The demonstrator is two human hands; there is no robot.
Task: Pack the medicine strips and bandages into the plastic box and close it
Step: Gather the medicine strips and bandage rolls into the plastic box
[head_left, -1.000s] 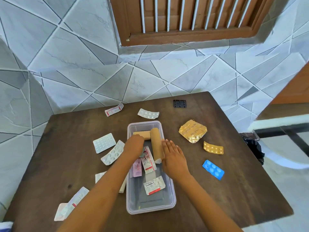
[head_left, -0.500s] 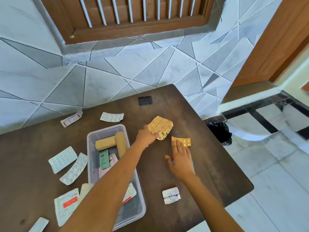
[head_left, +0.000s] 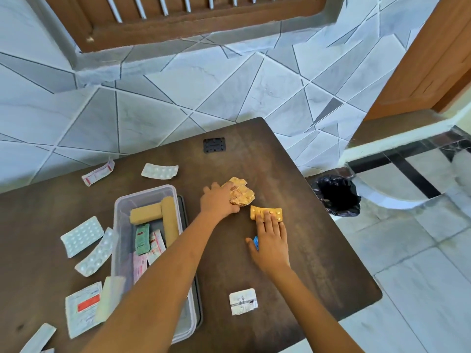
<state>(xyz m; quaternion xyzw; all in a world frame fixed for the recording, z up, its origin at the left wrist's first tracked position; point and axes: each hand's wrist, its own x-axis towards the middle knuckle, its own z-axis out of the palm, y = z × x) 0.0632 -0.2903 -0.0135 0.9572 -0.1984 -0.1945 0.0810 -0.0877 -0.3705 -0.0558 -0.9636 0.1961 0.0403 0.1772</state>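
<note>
Both busy: left grip (head_left: 220,202) clutches gold foil (head_left: 242,194), right grip (head_left: 271,240) flat on yellow strip (head_left: 256,212).

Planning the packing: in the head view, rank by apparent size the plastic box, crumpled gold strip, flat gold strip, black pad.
Largest: plastic box
crumpled gold strip
then flat gold strip and black pad look alike, the pad being farther away, so unranked.

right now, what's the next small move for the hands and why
Probably lift the crumpled gold foil strip with the left hand and carry it to the plastic box: that hand grips its edge, the box stands open just left of it, and the right hand only lies flat on the small gold strip.
</note>
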